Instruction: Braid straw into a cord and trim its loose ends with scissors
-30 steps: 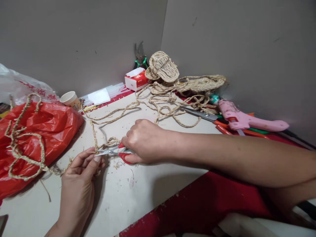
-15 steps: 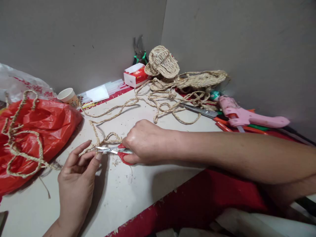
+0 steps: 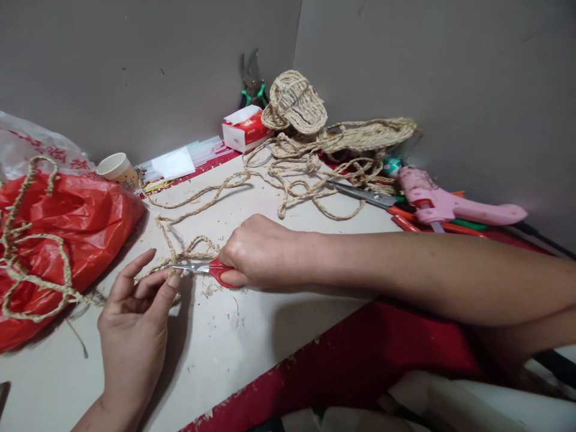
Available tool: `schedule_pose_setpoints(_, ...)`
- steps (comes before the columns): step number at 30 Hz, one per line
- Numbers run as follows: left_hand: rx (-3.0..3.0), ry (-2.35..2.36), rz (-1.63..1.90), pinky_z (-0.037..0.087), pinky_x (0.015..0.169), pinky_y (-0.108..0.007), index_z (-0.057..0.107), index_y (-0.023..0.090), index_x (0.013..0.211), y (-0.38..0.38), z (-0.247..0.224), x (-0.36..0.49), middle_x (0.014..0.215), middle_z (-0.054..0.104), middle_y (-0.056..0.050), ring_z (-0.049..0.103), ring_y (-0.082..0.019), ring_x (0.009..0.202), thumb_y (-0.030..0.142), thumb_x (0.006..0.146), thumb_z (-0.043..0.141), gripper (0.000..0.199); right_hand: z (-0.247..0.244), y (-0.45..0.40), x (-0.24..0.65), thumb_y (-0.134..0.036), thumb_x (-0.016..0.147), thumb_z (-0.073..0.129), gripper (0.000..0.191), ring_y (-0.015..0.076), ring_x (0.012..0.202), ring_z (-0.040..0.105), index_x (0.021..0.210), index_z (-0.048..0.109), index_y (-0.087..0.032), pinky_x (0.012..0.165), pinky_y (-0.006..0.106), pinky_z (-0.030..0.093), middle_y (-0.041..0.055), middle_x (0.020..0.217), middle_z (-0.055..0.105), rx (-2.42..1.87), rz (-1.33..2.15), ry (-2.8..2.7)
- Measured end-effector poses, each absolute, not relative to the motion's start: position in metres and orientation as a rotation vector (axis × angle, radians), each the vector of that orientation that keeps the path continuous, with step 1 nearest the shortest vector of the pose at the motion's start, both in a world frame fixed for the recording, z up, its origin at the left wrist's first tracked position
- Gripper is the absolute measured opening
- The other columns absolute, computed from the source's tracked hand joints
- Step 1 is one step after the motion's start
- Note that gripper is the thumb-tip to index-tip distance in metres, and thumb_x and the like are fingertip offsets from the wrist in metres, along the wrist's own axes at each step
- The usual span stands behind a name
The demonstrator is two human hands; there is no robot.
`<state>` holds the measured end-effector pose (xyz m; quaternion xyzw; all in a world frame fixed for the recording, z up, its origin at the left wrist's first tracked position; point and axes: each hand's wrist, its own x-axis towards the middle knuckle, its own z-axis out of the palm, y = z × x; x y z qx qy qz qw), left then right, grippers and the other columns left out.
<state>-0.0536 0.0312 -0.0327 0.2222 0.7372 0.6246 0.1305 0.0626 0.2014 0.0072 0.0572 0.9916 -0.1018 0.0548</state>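
My right hand [image 3: 252,252] is closed round the red handles of small scissors [image 3: 218,273]. Their blades are closed, and the tips reach the thumb and fingers of my left hand [image 3: 139,300]. Between that thumb and the fingers my left hand pinches a braided straw rope [image 3: 170,240]. Just where the blades meet the rope is too small to make out. One length of the rope runs back across the white board [image 3: 252,348]; knotted, frayed loops [image 3: 65,288] lie on a red plastic bag [image 3: 112,210] at the left.
At the back are a paper cup [image 3: 117,169], a tissue pack [image 3: 246,129], green-handled pruners [image 3: 252,81] and coiled straw rope [image 3: 297,102]. To the right lie large orange-handled scissors [image 3: 375,197] and a pink glue gun [image 3: 459,204]. Straw scraps litter the board.
The scissors have gone from slightly open to closed at my left fingertips. My right hand has drawn its fingers together on the handles. The view has shifted slightly.
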Motion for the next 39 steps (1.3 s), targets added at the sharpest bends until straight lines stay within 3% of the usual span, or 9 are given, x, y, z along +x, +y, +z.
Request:
schedule_pose_setpoints(6,0.606,2.107,1.853,0.049,0.076,-0.020,0.067,0.030,0.115,0.032,-0.033,-0.055,0.087,0.074,0.003,0.066,-0.013,0.087,0.030,0.068,0.082,0.050,-0.002,0.208,0.061,-0.042,0.082,0.055,0.030,0.0086,0.048,0.027,0.068,0.070,-0.019,0.052,0.027,0.019,-0.0015,0.054,0.055,0.273,-0.568,3.193)
schedule_pose_setpoints(13,0.563,2.147,1.804,0.050,0.072,-0.018,0.067,0.028,0.115,0.030,-0.034,-0.056,0.089,0.073,0.001,0.066,-0.012,0.085,0.033,0.067,0.083,0.051,-0.012,0.215,0.055,-0.034,0.081,0.056,0.039,0.0055,0.050,0.021,0.049,0.044,-0.015,0.051,0.025,0.017,-0.0065,0.047,0.028,0.401,-1.187,3.381)
schedule_pose_setpoints(18,0.577,2.133,1.793,0.050,0.070,-0.018,0.067,0.025,0.112,0.028,-0.036,-0.056,0.093,0.074,-0.002,0.066,-0.013,0.082,0.037,0.068,0.081,0.048,-0.014,0.218,0.052,-0.035,0.081,0.056,0.038,0.0055,0.052,0.028,0.051,0.044,-0.015,0.053,0.024,0.018,-0.0056,0.050,0.032,0.453,-1.493,3.332)
schedule_pose_setpoints(25,0.729,2.137,1.814,0.050,0.063,-0.021,0.065,0.020,0.109,0.029,-0.037,-0.054,0.091,0.074,-0.006,0.066,-0.016,0.078,0.042,0.072,0.077,0.045,-0.012,0.222,0.048,-0.036,0.081,0.055,0.037,0.0061,0.055,0.030,0.053,0.044,-0.015,0.053,0.024,0.020,-0.0049,0.052,0.034,0.384,-1.651,3.307)
schedule_pose_setpoints(31,0.865,2.088,1.812,0.043,0.054,-0.022,0.063,0.020,0.112,0.029,-0.039,-0.056,0.094,0.075,-0.008,0.056,-0.011,0.058,0.044,0.079,0.070,0.041,-0.014,0.220,0.036,-0.041,0.076,0.066,0.047,0.0039,0.051,0.026,0.051,0.036,-0.016,0.049,0.022,0.019,-0.0073,0.050,0.027,0.422,-2.120,2.985)
schedule_pose_setpoints(34,0.912,2.052,1.818,0.042,0.051,-0.022,0.062,0.021,0.113,0.030,-0.040,-0.056,0.097,0.075,-0.009,0.052,-0.010,0.054,0.043,0.080,0.069,0.041,-0.015,0.214,0.029,-0.051,0.073,0.069,0.046,0.0038,0.043,0.035,0.056,0.044,-0.016,0.044,0.020,0.025,-0.0077,0.046,0.038,0.524,-2.442,2.557)
schedule_pose_setpoints(39,0.954,1.991,1.824,0.042,0.053,-0.022,0.063,0.020,0.112,0.034,-0.040,-0.057,0.098,0.074,-0.009,0.052,-0.010,0.057,0.043,0.080,0.068,0.040,-0.007,0.205,0.022,-0.057,0.076,0.066,0.046,0.0066,0.039,0.050,0.069,0.056,-0.013,0.036,0.017,0.032,-0.0002,0.054,0.060,0.624,-2.478,2.325)
